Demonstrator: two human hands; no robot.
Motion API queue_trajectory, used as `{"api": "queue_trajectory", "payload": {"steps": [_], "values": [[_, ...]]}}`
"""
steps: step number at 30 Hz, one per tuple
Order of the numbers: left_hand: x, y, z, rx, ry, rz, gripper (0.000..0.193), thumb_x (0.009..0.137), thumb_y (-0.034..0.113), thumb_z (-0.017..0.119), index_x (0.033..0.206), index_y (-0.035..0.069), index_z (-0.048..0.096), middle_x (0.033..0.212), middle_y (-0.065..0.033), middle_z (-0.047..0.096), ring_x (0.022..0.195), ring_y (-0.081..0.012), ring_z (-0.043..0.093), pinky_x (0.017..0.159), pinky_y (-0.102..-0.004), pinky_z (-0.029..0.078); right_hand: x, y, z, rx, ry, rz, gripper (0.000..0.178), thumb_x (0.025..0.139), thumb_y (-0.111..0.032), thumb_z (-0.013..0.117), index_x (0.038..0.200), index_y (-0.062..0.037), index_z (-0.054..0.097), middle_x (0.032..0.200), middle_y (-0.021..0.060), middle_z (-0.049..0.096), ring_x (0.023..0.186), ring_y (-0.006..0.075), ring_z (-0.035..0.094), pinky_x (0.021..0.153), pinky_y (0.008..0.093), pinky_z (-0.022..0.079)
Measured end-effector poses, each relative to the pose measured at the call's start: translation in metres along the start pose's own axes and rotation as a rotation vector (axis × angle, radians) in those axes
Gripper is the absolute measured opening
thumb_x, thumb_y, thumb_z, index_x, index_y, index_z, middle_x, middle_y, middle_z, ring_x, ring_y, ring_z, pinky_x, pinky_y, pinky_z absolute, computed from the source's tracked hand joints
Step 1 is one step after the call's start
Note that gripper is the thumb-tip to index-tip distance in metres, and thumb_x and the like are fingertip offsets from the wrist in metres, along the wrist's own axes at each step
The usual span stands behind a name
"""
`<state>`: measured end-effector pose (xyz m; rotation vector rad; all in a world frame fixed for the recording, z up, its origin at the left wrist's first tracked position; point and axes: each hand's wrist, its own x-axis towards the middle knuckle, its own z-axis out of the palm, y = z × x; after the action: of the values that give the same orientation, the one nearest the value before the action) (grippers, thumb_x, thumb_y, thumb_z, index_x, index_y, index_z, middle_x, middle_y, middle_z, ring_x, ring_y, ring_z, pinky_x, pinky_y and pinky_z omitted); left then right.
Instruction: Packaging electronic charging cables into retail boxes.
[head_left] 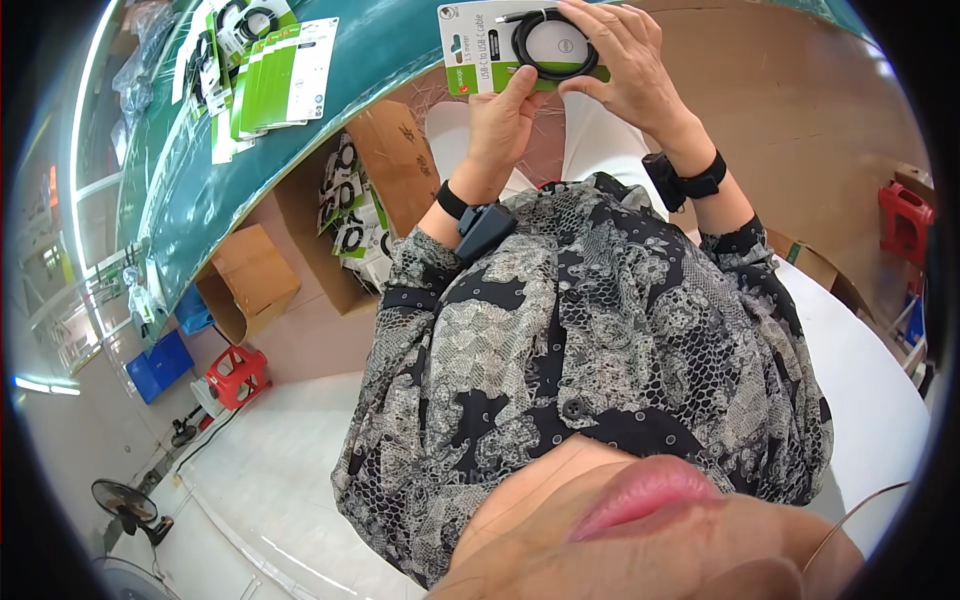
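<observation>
At the frame's top, left hand (503, 120) pinches the backing card's (466, 50) lower edge; right hand (622, 62) presses the coiled black cable (553, 45); steady the card while seating the coil flat.

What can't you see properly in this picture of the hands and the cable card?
Head view:
- Cable card: top cut by the rim; right part hidden under the right hand.
- Coiled black cable: ends hidden by fingers.
- Left hand: fingertips behind the card.
- Cardboard box contents: too small.

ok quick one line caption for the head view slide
Both hands, left hand and right hand, hold a card with a coiled black cable above the green table.
</observation>
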<state>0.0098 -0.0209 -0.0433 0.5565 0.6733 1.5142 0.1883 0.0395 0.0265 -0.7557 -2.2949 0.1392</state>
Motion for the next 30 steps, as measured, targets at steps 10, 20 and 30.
{"api": "queue_trajectory", "payload": {"steps": [10,20,30], "values": [[0.0,0.001,-0.002,-0.043,0.016,0.058,0.022,0.092,0.002,0.056,0.114,0.002,0.057,0.107,-0.0087,0.063,0.095,-0.0197,0.064,0.083,-0.0346,0.057,-0.003,-0.002,0.01,-0.008,0.017,0.052,0.063,0.071,-0.022,0.072,0.126,-0.0024,0.047,0.12,0.0149,0.052,0.114,0.0312,0.045,0.103,0.0465,0.028],[0.005,-0.003,0.003,-0.033,0.001,0.034,0.019,0.092,0.003,0.056,0.111,0.003,0.057,0.105,-0.0083,0.064,0.095,-0.0189,0.064,0.083,-0.0339,0.057,-0.003,-0.01,0.017,-0.013,0.134,-0.01,0.023,0.077,-0.025,0.067,0.096,-0.0119,0.065,0.096,0.0019,0.056,0.1,0.0226,0.049,0.102,0.0473,0.028],[0.009,-0.01,-0.001,0.0,0.113,0.009,0.016,0.091,0.0,0.056,0.107,0.002,0.058,0.101,-0.0066,0.063,0.091,-0.0164,0.063,0.074,-0.0312,0.057,-0.015,0.012,0.044,-0.022,0.158,-0.062,0.014,0.073,-0.021,0.07,0.086,-0.0193,0.07,0.086,-0.0071,0.06,0.097,0.0161,0.053,0.103,0.0431,0.028]]}}
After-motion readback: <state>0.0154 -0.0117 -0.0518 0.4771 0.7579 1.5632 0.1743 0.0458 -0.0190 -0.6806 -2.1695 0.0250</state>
